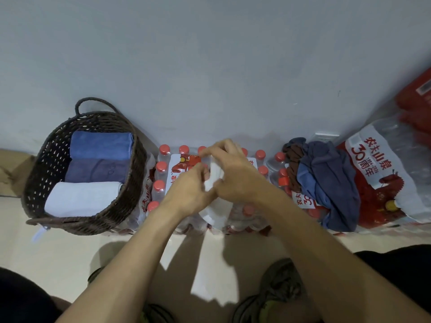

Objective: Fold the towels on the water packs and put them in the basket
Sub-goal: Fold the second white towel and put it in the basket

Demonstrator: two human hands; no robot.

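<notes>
Hands: left hand (190, 191) and right hand (233, 176) are curled together, both pinching a white towel (215, 210).
Towel: half folded, laid on the middle water pack (163, 176), just right of the basket (93, 220).
Done: three folded towels (98, 169) are seen in the basket.
Left: a crumpled heap of towels (326, 180) is left further right of the basket; judged about halfway.
</notes>
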